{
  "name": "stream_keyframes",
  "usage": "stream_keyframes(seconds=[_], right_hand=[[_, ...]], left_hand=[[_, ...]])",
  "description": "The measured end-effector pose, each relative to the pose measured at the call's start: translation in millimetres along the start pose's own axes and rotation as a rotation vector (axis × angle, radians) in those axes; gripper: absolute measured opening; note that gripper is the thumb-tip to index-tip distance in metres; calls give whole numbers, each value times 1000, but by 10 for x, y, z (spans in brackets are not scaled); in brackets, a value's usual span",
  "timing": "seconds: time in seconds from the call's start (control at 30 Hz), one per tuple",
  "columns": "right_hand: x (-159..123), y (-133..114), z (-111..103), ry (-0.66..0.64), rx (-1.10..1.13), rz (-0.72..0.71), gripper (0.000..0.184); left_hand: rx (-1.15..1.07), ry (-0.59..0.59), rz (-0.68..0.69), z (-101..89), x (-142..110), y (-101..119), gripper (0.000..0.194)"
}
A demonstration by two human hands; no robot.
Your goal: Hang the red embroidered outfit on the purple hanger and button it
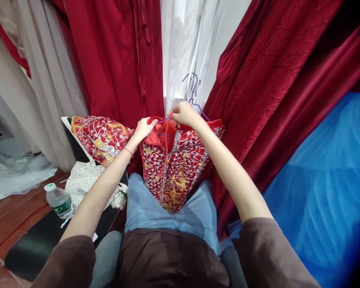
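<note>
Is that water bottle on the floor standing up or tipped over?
Tipped. The water bottle lies leaning on its side, its green cap pointing up and left, beside the dotted white cloth.

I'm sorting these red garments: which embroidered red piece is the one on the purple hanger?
The embroidered garment hanging over the lap, gripped at its top by the left hand and right hand, carries the purple hanger. The other embroidered piece lies to the left, untouched.

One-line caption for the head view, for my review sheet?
Seated person's left hand and right hand grip the top of a red embroidered garment on a purple hanger, among hanging red drapes.
</note>
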State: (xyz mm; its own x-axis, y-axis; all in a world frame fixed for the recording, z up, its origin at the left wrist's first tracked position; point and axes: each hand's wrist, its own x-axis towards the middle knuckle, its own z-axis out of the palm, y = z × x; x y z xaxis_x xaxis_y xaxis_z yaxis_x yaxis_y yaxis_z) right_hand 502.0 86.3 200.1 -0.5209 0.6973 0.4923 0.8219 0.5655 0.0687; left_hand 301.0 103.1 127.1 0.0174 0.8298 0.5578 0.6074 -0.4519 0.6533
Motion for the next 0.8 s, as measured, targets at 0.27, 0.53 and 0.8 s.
stream_keyframes(seconds=[0.27,0.53,0.8], right_hand=[[-91,-7,222,92,-290,-33,39],[-20,117,344,100,-334,-155,40],[-33,91,296,56,-328,-144,40]], left_hand=[[159,-17,-197,-88,174,62,30],[340,-112,-170,-353,703,70,14],[622,-301,-18,-407,941,178,19]])
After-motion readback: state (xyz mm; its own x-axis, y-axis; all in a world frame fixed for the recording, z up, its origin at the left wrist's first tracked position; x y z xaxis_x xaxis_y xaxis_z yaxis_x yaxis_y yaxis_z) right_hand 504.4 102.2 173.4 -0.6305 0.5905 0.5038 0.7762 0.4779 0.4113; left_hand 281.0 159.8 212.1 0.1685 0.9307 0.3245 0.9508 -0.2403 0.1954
